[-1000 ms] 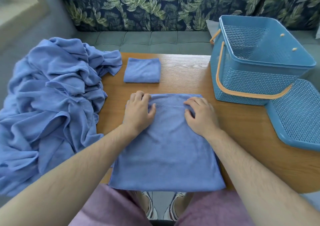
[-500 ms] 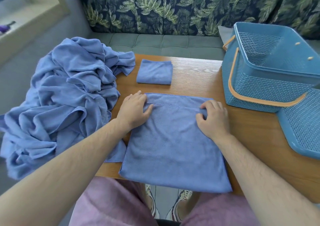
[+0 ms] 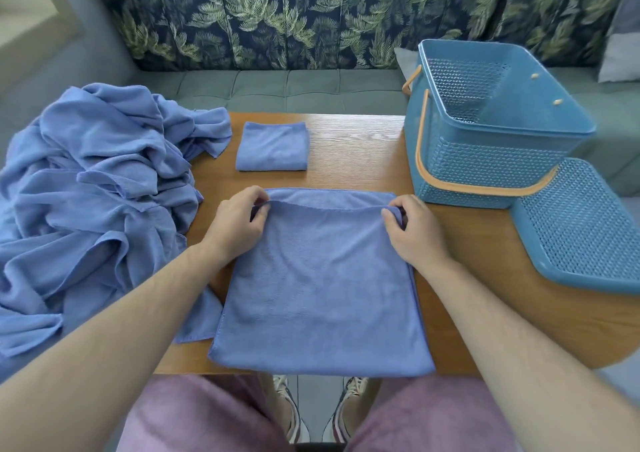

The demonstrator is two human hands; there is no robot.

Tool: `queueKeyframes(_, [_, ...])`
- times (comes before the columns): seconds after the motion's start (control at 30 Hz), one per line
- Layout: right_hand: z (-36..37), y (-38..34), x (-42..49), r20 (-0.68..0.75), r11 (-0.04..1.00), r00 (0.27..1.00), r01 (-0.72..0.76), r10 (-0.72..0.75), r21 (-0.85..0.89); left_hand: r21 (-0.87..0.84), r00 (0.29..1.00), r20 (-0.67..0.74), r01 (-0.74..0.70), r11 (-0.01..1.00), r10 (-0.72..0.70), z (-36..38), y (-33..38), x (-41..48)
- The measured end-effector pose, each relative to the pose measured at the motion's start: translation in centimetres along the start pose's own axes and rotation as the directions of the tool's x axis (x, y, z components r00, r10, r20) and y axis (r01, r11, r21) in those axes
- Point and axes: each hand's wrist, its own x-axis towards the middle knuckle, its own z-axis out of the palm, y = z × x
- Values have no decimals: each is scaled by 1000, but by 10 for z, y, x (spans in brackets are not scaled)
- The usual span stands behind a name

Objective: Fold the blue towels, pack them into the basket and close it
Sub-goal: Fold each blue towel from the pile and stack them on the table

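The flat towel (image 3: pixel 318 289) is being held on the desk (image 3: pixel 363 153), its long axis running away from the person and its near edge lying at the desk's front edge. Its far corners are being pinched by curled fingers, one by the left hand (image 3: pixel 239 223) and one by the right hand (image 3: pixel 412 233). Beyond, a folded towel (image 3: pixel 272 146) is lying between the heaped towels (image 3: pixel 93 192) and the open basket (image 3: pixel 485 133).

towel pile (image 3: pixel 86 192): cut off at left edge | lid (image 3: pixel 581 223): cut off at right edge
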Motion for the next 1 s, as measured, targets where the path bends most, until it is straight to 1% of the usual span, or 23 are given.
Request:
queueKeyframes(0.1, [3,1,1,-71,997,995,-73,74,15,-80,996,-60,54,995,-59,5,-1,4])
queueKeyframes(0.2, [3,0,2,-87,996,992,-92,91,-15,-136,986,-111,110,985,-125,11,-3,3])
queueKeyframes(0.33, [3,-1,2,-92,988,990,-114,104,-105,-61,984,-128,117,991,-124,15,-6,3])
queueKeyframes(0.53, [9,-2,4,-38,964,992,-124,119,-236,-10,983,-131,128,992,-128,20,-8,4])
queueKeyframes(0.6, [10,-4,5,-5,962,993,-113,116,-248,-19,985,-130,114,993,-115,19,-7,4])
queueKeyframes(0.67, [11,-6,7,16,966,995,-96,103,-241,18,987,-137,90,996,-87,18,-6,4])
queueKeyframes(0.77, [7,-9,9,30,976,999,-12,19,-219,100,986,-121,123,987,-111,12,-2,5])
queueKeyframes(0.8, [3,-11,10,43,981,999,6,3,-194,80,987,-103,135,988,-126,8,0,5])
queueKeyframes(0.9, [-16,-25,11,87,991,992,-80,89,-105,-135,988,-33,148,980,-154,-11,9,6])
queueKeyframes(0.93, [-24,-31,12,78,993,992,-97,103,-70,-186,987,-36,146,972,-155,-20,13,7])
queueKeyframes(1.0, [-39,-43,13,19,996,996,-86,86,3,-229,986,-53,145,963,-161,-39,20,10])
